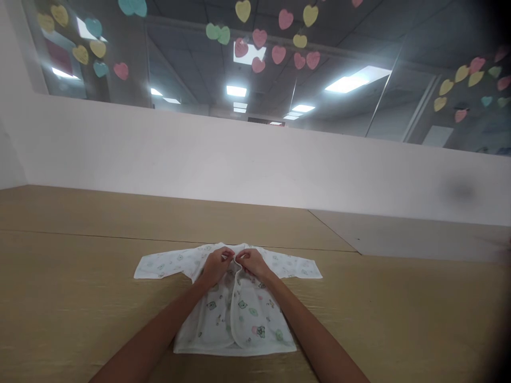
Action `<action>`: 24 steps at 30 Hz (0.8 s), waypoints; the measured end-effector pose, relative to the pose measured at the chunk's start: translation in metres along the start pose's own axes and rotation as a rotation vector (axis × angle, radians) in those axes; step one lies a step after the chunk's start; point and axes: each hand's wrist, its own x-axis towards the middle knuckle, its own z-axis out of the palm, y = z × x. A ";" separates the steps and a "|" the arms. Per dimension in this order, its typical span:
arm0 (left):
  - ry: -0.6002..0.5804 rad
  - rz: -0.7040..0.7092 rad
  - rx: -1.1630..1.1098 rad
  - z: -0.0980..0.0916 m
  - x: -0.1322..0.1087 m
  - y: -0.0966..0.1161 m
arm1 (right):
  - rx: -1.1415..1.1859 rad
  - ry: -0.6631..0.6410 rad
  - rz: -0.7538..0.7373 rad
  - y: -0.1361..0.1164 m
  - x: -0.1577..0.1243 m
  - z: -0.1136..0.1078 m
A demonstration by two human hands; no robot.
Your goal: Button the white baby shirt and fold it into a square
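Wooden tabletop (72,303) carried a white baby shirt (249,319); left hand (215,266) and right hand (251,263) pinched its neckline edges, nearly touching.

Nothing readable anywhere. Paper hearts (259,38) show no legible writing, and the printed baby jacket (235,314) shows only small pictures, no lettering.

One left hand (216,267), one right hand (252,264), one white printed baby jacket (211,314), one desk (80,298), one wall (239,159), and over twenty paper hearts (259,38).
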 end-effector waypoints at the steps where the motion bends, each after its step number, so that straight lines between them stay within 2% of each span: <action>1: 0.002 0.002 -0.001 0.000 0.000 -0.001 | -0.004 0.003 -0.004 0.000 0.000 0.000; 12: 0.064 -0.009 -0.168 0.002 -0.002 -0.002 | -0.142 0.150 -0.059 0.003 0.003 0.008; 20: 0.095 0.010 -0.230 0.006 -0.002 -0.007 | -0.319 0.207 -0.082 -0.001 -0.002 0.015; 24: 0.142 0.043 -0.236 0.008 -0.001 -0.010 | -0.302 0.209 -0.052 0.002 0.001 0.015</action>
